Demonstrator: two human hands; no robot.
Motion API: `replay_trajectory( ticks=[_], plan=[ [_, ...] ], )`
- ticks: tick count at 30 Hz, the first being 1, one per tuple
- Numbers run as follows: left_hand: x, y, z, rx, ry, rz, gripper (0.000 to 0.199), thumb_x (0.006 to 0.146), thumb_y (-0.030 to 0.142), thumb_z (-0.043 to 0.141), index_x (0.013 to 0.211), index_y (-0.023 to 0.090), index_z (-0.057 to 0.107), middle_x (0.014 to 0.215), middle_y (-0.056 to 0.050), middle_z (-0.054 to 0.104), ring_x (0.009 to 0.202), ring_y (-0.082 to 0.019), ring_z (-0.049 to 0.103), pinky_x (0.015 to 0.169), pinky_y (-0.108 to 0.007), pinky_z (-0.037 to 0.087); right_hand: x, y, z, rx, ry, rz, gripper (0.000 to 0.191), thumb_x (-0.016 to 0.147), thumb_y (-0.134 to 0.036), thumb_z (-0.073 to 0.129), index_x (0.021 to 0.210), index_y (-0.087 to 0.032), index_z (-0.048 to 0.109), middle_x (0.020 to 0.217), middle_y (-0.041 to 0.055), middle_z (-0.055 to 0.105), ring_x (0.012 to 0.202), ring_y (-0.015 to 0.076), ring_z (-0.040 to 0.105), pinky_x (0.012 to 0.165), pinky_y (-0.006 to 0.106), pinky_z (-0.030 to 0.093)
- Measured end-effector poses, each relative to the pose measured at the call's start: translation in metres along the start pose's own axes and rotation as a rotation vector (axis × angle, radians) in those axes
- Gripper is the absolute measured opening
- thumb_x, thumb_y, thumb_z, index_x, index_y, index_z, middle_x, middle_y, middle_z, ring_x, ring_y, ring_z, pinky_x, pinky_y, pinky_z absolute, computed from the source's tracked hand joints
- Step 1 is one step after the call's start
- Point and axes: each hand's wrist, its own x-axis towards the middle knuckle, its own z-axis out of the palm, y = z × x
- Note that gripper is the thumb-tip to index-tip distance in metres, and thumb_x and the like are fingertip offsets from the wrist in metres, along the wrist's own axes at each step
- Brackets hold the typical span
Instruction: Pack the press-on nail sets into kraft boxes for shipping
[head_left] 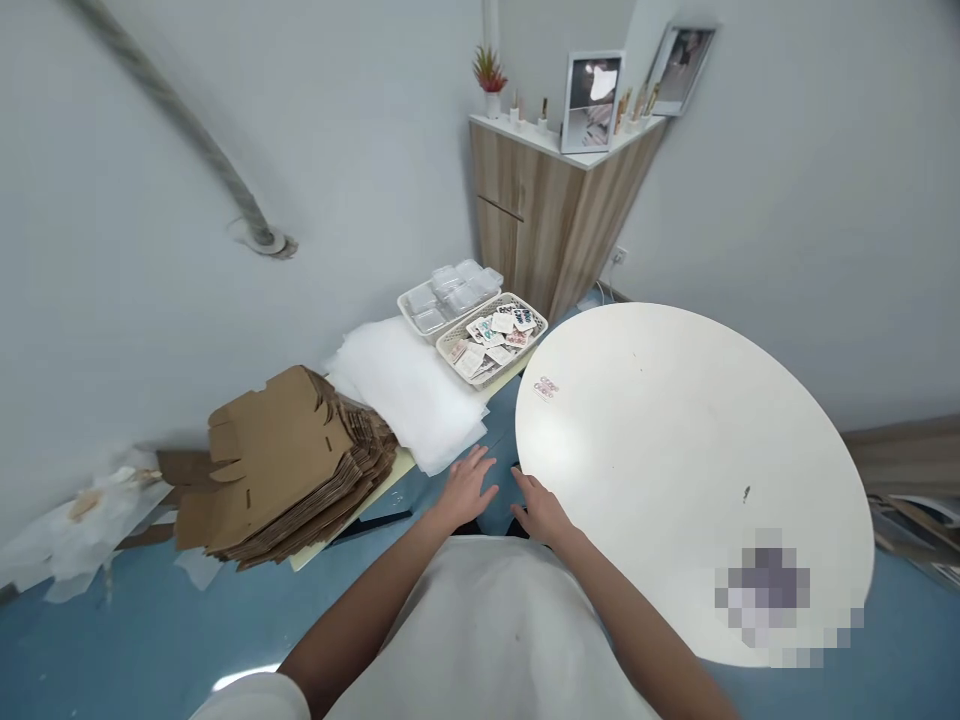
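My left hand (pixel 466 488) is held out over the floor with its fingers apart and nothing in it, near the corner of a stack of white foam sheets (pixel 409 385). At the left edge of a round white table (pixel 675 400), my right hand (pixel 541 508) is also empty, with its fingers loosely spread. Whether it touches the table rim, I cannot tell. Beyond the sheets stand a basket of printed cards (pixel 491 340) and a white tray (pixel 405 305) of clear plastic boxes (pixel 450 290). Flat brown cardboard box blanks (pixel 285 450) lie piled to the left.
A wood-grain corner cabinet (pixel 525 190) holds a framed picture (pixel 592 100) and a small potted plant (pixel 491 80). A small pink print (pixel 547 387) is on the round table, with a blurred-out patch (pixel 765 590) near its front. Crumpled white wrapping (pixel 82 520) lies far left.
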Motion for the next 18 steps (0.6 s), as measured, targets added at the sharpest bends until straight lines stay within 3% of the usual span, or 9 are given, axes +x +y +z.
replay_trajectory(
  ticks=[6, 12, 18],
  plan=[
    [-0.026, -0.031, -0.050, -0.002, 0.015, -0.048, 0.041, 0.080, 0.035, 0.045, 0.119, 0.022, 0.044, 0.137, -0.009, 0.032, 0.128, -0.025, 0.022, 0.098, -0.045, 0.026, 0.038, -0.046, 0.002, -0.153, -0.150, -0.094, 0.065, 0.076, -0.024, 0.049, 0.134, -0.019, 0.022, 0.123, 0.0125, 0.046, 0.098, 0.0238, 0.053, 0.078, 0.032, 0.040],
    [-0.048, -0.073, -0.102, -0.046, 0.130, -0.086, 0.043, 0.078, 0.035, 0.047, 0.118, 0.019, 0.045, 0.133, -0.010, 0.038, 0.124, -0.025, 0.031, 0.097, -0.042, 0.029, 0.078, -0.097, -0.005, -0.164, -0.035, -0.237, 0.055, 0.080, -0.030, 0.044, 0.132, -0.018, 0.028, 0.122, 0.0128, 0.047, 0.101, 0.0226, 0.052, 0.079, 0.030, 0.039],
    [-0.049, -0.084, -0.127, -0.147, 0.071, -0.052, 0.044, 0.077, 0.037, 0.048, 0.118, 0.020, 0.046, 0.125, -0.008, 0.047, 0.115, -0.023, 0.042, 0.094, -0.036, 0.034, 0.095, -0.113, -0.002, -0.168, -0.053, -0.220, 0.049, 0.080, -0.030, 0.046, 0.127, -0.018, 0.037, 0.118, 0.0124, 0.051, 0.093, 0.0206, 0.056, 0.079, 0.031, 0.040]
  ],
)
